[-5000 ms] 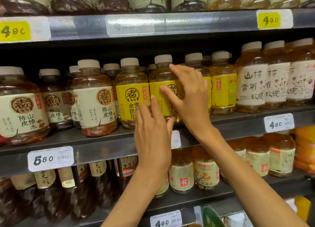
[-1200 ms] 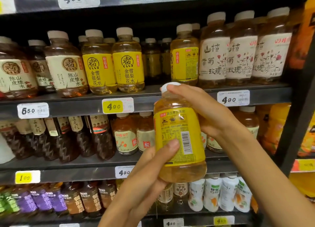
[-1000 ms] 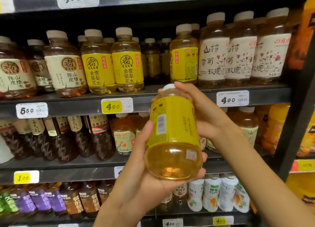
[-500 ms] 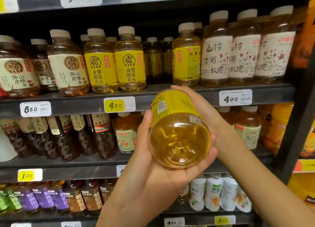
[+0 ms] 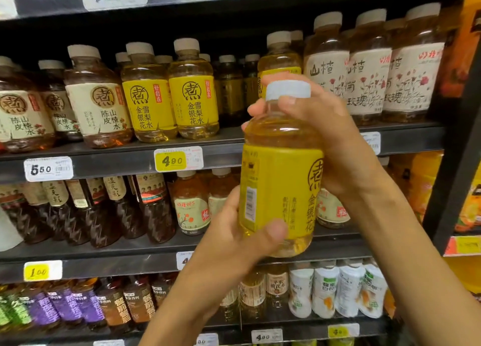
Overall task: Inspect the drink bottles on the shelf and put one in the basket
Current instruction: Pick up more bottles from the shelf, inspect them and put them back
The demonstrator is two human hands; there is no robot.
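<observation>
- Yellow-labelled bottles (image 5: 170, 106) stood in a row on the shelf (image 5: 117, 161), left of the action.
- Left hand (image 5: 234, 244) cupped the held bottle (image 5: 279, 187) low, grip clamped on its label.
- Upright before the shelf, its cap end sat wrapped in the right hand (image 5: 330, 137).

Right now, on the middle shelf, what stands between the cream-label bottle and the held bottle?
Head view: two yellow-label bottles stand upright side by side between the cream-label bottle and the held bottle; darker bottles sit behind them.
</observation>
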